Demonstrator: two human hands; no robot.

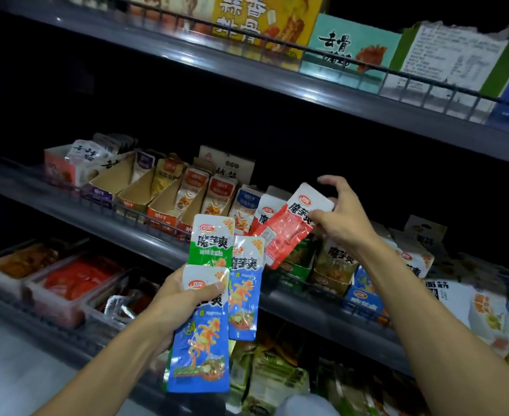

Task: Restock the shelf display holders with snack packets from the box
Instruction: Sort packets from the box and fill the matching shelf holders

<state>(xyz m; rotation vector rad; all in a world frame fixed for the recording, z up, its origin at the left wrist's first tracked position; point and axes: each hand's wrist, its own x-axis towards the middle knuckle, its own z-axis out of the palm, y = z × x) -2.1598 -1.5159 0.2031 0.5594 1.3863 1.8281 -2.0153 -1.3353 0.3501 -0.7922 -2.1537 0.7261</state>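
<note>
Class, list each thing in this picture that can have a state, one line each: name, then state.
Left hand: grips a fan of packets.
Blue packets: held, hanging down.
Green packet: held, upright.
Right hand: pinches the red packet.
Red packet: tilted, above the holders.
Cardboard holders: partly filled.

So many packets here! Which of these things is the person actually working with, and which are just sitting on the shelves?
In the job:
- red packets, pinched by the right hand
- blue and green packets, gripped by the left hand
- cardboard display holders on the middle shelf

Just sitting there:
- large boxes on the top shelf
- plastic tubs on the lower shelf
</note>
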